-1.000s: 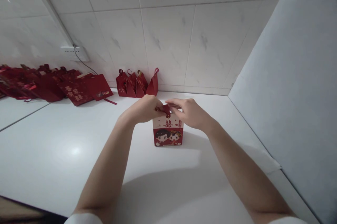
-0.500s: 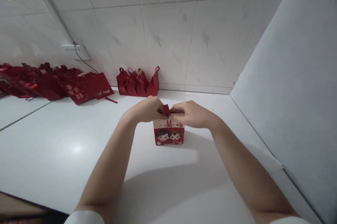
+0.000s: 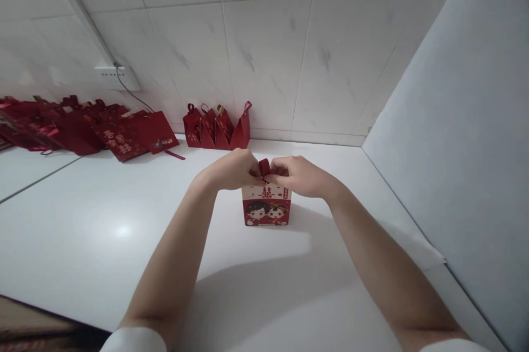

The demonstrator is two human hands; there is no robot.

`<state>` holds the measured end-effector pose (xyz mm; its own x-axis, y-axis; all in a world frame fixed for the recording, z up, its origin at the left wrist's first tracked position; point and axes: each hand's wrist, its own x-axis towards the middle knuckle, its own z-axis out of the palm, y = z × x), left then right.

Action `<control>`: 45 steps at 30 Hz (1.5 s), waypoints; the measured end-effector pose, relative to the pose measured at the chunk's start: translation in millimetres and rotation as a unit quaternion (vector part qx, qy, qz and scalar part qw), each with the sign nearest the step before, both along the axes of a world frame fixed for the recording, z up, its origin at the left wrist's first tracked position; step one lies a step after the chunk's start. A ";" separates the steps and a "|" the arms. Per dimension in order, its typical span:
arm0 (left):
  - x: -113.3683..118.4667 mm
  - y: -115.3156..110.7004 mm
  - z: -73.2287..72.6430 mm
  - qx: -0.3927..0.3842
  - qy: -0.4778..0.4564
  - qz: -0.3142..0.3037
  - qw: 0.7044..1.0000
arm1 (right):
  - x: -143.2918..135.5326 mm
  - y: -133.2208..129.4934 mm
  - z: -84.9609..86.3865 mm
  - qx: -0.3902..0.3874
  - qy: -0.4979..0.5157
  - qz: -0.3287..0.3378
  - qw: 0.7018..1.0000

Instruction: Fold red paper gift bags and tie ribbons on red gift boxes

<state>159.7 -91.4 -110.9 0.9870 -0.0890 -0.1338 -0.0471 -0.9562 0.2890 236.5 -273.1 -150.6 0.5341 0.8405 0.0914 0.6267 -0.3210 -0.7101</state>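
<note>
A small red and cream gift box [image 3: 266,212] with two cartoon faces printed on its front stands upright on the white table. At its top, a dark red ribbon [image 3: 264,166] rises in a loop between my hands. My left hand [image 3: 236,170] is closed, its fingertips pinching at the ribbon from the left side. From the right, my right hand [image 3: 298,177] pinches the ribbon's base with thumb and fingers at the box's top edge. The fingers partly hide the top of the box.
Several folded red gift boxes with ribbon loops [image 3: 217,129] stand against the tiled wall. More flat red boxes [image 3: 124,134] lie heaped at the left, below a power socket [image 3: 118,77]. A white panel [image 3: 463,137] rises along the right side.
The ribbon between my hands has gone from a slanted strip to a more upright loop. My hands have stayed at the top of the box, shifting only slightly.
</note>
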 end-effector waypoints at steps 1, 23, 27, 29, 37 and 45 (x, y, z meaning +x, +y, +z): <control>0.3 0.0 -0.1 -0.005 0.000 -0.001 1.000 | 1.0 -0.6 0.1 -0.002 0.003 0.003 1.000; -0.3 3.2 -0.7 -0.005 -0.008 -0.034 0.999 | -5.8 -3.8 5.6 0.011 -0.032 0.021 0.999; -0.1 1.2 -0.6 0.003 -0.014 -0.049 0.999 | -6.1 -2.2 6.2 0.010 -0.045 0.028 0.999; -0.9 -0.5 0.3 0.006 -0.017 -0.056 0.998 | -5.4 -1.9 6.7 0.010 -0.049 0.033 0.998; -2.0 0.4 2.0 -0.005 -0.037 -0.098 0.994 | -2.5 -4.6 5.8 -0.015 -0.168 0.090 0.982; -3.1 1.3 4.5 -0.030 -0.011 -0.089 0.996 | -5.2 -7.4 5.9 -0.029 -0.165 0.113 0.979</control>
